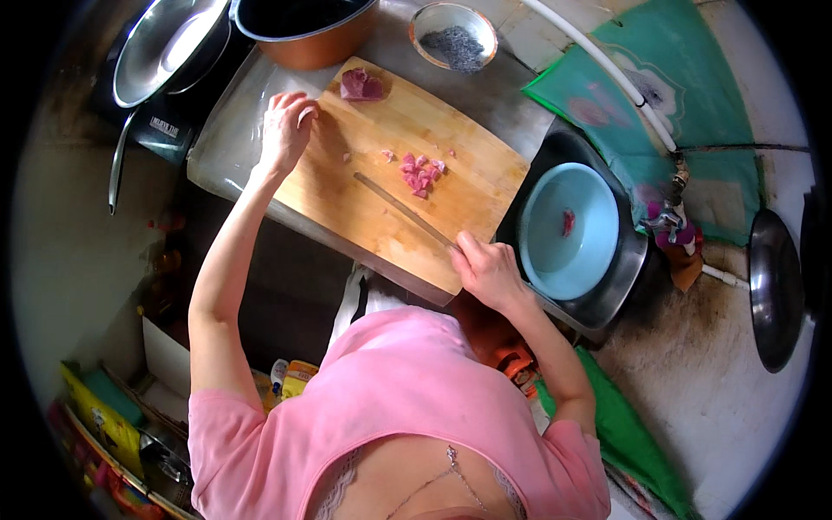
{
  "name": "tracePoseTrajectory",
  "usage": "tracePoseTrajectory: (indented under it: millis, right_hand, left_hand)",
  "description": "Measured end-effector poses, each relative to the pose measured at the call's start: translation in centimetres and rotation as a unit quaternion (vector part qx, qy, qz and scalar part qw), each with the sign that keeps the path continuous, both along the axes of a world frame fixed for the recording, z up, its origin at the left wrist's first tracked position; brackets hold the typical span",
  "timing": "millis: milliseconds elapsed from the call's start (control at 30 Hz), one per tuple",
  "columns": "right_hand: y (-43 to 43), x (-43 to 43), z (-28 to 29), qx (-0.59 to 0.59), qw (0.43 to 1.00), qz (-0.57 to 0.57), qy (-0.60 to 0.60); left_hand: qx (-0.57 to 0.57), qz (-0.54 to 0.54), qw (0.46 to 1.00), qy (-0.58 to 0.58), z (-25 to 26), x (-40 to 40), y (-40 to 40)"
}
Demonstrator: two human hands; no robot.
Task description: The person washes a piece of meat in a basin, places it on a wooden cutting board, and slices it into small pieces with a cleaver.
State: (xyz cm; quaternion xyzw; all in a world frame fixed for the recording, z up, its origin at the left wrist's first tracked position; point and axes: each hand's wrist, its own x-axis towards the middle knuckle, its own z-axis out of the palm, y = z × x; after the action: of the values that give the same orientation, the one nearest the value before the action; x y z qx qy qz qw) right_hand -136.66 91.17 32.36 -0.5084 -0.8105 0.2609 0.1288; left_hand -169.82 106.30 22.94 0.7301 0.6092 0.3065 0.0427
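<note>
My right hand point(486, 268) grips the handle of a kitchen knife point(406, 211). Its blade, seen nearly edge-on, points up and left over the wooden cutting board point(344, 224). Beyond the blade lies a small heap of diced raw meat point(419, 175), with a few bits scattered around it. A larger chunk of raw meat point(361, 86) rests at the board's far end. My left hand point(286, 133) is at the board's left edge, fingers curled. Something pale shows by its fingertips; whether this is a meat scrap or part of a finger is unclear.
Right of the board, a light blue basin point(533, 260) holds water and a red piece inside the dark sink point(625, 279). A metal bowl with steel wool point(455, 49) and an orange-brown pot point(315, 49) stand behind. A steel wok point(172, 55) is at far left, handle towards me.
</note>
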Motion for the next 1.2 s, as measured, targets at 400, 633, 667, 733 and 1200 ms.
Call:
tracePoseTrajectory:
  millis: [400,633,667,733,1200]
  right_hand:
    - [1.2,-8.4,-2.4,-0.115,0.986,-0.108,0.061]
    - [-0.4,-2.8,-3.3,-0.11,0.959,-0.252,0.065]
    - [-0.3,-2.0,-3.4,-0.123,0.952,-0.268,0.08]
    - [-0.4,-1.0,-3.5,-0.114,0.947,-0.275,0.121]
    - [-0.6,-0.2,-2.3,-0.178,0.906,-0.274,0.269]
  left_hand:
    - [-0.112,-0.03,0.986,-0.119,0.7,2.6,4.0]
    - [-0.159,-0.031,0.985,-0.06,0.3,5.0,4.8]
    - [-0.18,-0.03,0.982,-0.047,0.9,5.5,5.1]
    - [-0.202,-0.025,0.978,-0.046,1.5,6.4,5.3]
    - [-0.297,-0.076,0.852,-0.424,4.1,6.2,-1.0]
